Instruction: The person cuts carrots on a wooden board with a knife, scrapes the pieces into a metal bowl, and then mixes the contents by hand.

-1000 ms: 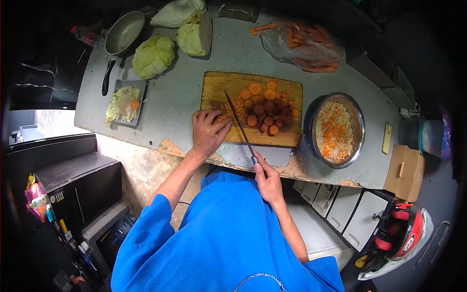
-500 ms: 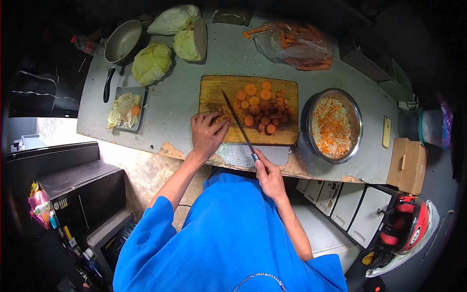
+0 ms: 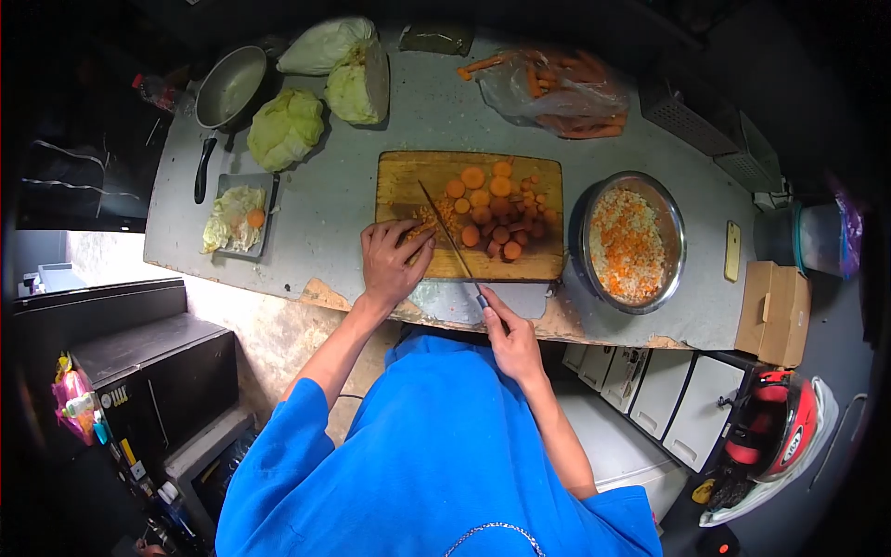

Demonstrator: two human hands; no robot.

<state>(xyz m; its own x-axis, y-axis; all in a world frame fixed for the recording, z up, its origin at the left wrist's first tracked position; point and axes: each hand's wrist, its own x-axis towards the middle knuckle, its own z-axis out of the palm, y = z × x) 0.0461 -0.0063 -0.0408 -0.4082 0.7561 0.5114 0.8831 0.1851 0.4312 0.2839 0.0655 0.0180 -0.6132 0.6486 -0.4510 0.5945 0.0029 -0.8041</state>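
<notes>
My right hand point(image 3: 510, 336) is wrapped round the handle of a long knife point(image 3: 447, 232), whose blade slants up and left over a wooden cutting board point(image 3: 399, 172). My left hand point(image 3: 393, 262) rests at the board's lower left edge, its fingers bent over orange carrot pieces left of the blade; what it grips is mostly hidden. Small chopped carrot bits point(image 3: 429, 217) lie beside its fingertips. Right of the blade sit several carrot slices point(image 3: 473, 177) and chunks.
A metal bowl point(image 3: 680, 243) of chopped orange and white food stands right of the board. Bagged carrots point(image 3: 580, 93), cabbages point(image 3: 286, 128), a pan point(image 3: 231, 86), a tray point(image 3: 269, 215) with leaves and a phone point(image 3: 732, 251) lie around. A cardboard box point(image 3: 773, 313) sits far right.
The view has shifted slightly, so the board and table sit a little lower and further left. Both hands keep nearly the same pose, with the knife still beside my left fingers.
</notes>
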